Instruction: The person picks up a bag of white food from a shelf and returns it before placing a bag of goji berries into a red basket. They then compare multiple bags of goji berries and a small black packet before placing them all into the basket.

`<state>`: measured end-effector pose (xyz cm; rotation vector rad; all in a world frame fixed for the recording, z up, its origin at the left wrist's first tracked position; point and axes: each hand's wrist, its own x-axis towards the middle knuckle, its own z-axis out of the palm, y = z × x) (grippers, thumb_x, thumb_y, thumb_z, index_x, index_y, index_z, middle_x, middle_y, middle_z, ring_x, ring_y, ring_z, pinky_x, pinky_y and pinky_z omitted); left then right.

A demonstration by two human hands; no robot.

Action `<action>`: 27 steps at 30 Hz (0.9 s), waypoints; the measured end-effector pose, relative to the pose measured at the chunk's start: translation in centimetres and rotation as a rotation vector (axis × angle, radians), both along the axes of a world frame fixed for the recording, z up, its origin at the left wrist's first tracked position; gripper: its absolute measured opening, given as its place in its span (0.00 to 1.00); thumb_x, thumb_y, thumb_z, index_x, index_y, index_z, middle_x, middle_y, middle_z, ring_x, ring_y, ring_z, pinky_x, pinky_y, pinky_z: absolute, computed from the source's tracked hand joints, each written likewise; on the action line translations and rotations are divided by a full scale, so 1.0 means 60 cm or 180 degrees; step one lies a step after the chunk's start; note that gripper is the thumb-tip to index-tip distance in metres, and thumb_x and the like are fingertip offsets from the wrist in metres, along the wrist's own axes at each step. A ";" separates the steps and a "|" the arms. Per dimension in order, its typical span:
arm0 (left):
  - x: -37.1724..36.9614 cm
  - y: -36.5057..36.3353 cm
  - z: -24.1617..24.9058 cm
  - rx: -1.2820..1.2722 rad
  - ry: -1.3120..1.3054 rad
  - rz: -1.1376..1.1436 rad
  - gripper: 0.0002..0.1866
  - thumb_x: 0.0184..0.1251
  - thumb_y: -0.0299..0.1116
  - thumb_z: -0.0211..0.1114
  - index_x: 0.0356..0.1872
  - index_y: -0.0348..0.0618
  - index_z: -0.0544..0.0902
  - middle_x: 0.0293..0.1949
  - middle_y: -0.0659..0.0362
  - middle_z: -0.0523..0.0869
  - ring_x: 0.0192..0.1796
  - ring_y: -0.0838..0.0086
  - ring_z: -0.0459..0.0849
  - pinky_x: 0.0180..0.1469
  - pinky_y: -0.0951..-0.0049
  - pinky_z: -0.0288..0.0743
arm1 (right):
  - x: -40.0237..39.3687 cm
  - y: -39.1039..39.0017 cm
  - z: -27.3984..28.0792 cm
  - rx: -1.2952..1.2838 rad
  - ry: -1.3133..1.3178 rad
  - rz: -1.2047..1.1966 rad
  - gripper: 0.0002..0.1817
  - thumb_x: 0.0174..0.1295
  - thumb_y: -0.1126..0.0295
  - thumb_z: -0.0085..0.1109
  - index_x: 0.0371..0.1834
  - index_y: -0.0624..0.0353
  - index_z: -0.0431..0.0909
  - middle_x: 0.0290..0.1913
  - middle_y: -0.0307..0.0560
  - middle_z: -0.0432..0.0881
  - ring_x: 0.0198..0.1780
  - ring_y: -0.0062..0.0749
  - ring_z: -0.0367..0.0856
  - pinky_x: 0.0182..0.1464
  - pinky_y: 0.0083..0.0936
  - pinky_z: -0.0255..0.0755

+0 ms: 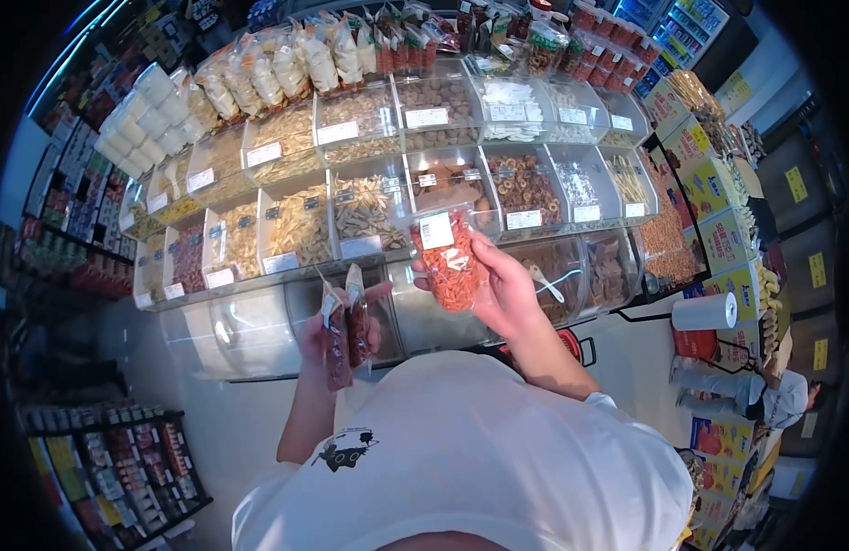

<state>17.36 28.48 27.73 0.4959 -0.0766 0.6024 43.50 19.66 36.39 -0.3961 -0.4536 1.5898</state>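
My right hand point(509, 286) grips a clear plastic bag of red dried berries point(454, 266) with a white label near its top. It is held up in front of the display bins. Lower and to the left, my left hand point(311, 342) is closed around two more clear bags held edge-on: a bag of dark reddish pieces point(336, 344) and a second bag point(358, 317) beside it. Their contents are too small to name. Just beyond both hands stand tiered clear bins of dried goods point(369, 207) with white price labels.
Bagged goods point(268, 69) and red-filled jars point(617, 50) line the top tier. A white scoop point(545, 283) lies over a lower bin at right. A plastic bag roll point(704, 312) sticks out at right, near another person point(736, 390). Shelves point(121, 468) stand at lower left.
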 end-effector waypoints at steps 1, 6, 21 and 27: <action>0.017 0.006 0.012 0.0092 0.0044 0.0094 0.26 0.70 0.57 0.62 0.59 0.51 0.76 0.75 0.31 0.58 0.45 0.55 0.87 0.41 0.62 0.84 | 0.010 0.008 -0.007 0.0099 -0.0154 -0.0054 0.28 0.79 0.61 0.42 0.77 0.64 0.58 0.73 0.58 0.70 0.69 0.51 0.75 0.71 0.50 0.68; 0.108 0.002 0.036 0.0119 0.0291 0.0540 0.26 0.66 0.59 0.64 0.57 0.55 0.80 0.79 0.31 0.52 0.37 0.61 0.87 0.36 0.67 0.81 | 0.071 0.034 -0.038 -0.0116 -0.0501 -0.0176 0.31 0.78 0.59 0.47 0.78 0.64 0.57 0.71 0.55 0.72 0.70 0.43 0.74 0.72 0.41 0.68; 0.196 0.081 0.061 0.0030 0.1115 0.0130 0.38 0.62 0.40 0.69 0.70 0.34 0.65 0.54 0.43 0.83 0.47 0.52 0.89 0.47 0.54 0.87 | 0.149 0.148 -0.062 -0.0198 -0.1022 -0.0303 0.25 0.77 0.74 0.51 0.75 0.59 0.60 0.67 0.51 0.74 0.65 0.38 0.80 0.61 0.34 0.77; 0.123 0.106 0.040 -0.0390 0.1132 -0.0040 0.37 0.60 0.43 0.70 0.68 0.35 0.68 0.50 0.42 0.84 0.46 0.50 0.89 0.47 0.56 0.88 | 0.062 0.154 -0.068 -0.0318 -0.2043 -0.0558 0.28 0.75 0.76 0.56 0.77 0.57 0.63 0.57 0.43 0.80 0.56 0.23 0.80 0.56 0.22 0.75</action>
